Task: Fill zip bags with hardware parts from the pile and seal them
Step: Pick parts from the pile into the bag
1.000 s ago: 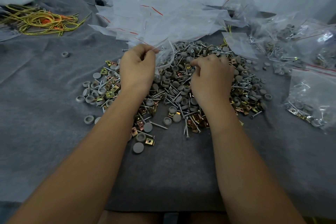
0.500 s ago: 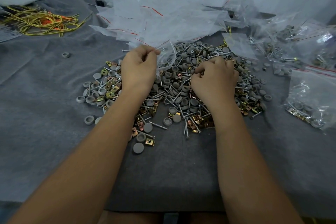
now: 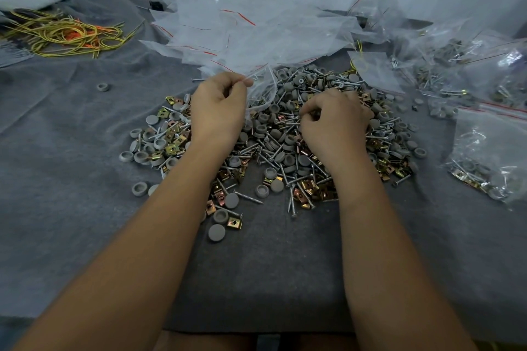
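A pile of hardware parts (image 3: 285, 148), made of screws, grey caps and brass clips, lies on the grey cloth (image 3: 71, 179). My left hand (image 3: 218, 105) pinches the rim of a clear zip bag (image 3: 261, 88) at the pile's far left side. The bag hangs crumpled over the parts. My right hand (image 3: 336, 120) rests on the pile with its fingers curled and its fingertips pinching screws from the pile.
A heap of clear zip bags with red strips (image 3: 256, 31) lies behind the pile. Bags holding parts (image 3: 487, 151) sit at the right. Yellow and orange cords (image 3: 65, 34) lie at the far left. One loose grey cap (image 3: 102, 87) sits apart on the cloth.
My right hand has shifted slightly on the pile and its fingertips have closed on screws. My left hand holds the bag in the same place.
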The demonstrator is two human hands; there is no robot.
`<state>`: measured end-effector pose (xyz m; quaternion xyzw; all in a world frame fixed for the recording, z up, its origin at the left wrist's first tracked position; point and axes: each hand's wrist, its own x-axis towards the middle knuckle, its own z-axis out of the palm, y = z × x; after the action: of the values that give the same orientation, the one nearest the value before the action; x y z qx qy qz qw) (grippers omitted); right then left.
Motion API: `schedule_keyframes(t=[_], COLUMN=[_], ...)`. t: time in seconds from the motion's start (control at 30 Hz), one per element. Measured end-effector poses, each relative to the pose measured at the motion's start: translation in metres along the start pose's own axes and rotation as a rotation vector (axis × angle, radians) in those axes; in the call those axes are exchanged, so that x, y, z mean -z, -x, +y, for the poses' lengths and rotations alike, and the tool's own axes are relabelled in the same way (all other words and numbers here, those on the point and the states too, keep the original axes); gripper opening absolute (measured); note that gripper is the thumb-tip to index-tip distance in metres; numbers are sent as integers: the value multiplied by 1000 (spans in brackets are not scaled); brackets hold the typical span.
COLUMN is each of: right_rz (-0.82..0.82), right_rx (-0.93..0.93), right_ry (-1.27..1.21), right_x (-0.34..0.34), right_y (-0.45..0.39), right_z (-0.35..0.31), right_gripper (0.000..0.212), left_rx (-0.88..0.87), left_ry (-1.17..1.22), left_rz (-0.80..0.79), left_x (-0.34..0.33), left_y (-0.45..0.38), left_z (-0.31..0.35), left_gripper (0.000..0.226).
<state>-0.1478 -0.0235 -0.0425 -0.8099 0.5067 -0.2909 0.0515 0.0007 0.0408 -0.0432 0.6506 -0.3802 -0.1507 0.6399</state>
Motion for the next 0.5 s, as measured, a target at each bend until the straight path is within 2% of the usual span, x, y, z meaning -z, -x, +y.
schedule_keyframes(t=[0.13,0.5], right_rz=[38,-34], right_rx=[35,-22], right_ry=[25,53], right_x=[0,3], right_y=[0,2], right_z=[0,7], right_gripper=[20,24], left_rx=[2,14], left_ry=[7,4], left_rz=[-5,-7], left_x=[0,0], left_y=[1,3], left_z=[1,4], left_gripper=[28,26])
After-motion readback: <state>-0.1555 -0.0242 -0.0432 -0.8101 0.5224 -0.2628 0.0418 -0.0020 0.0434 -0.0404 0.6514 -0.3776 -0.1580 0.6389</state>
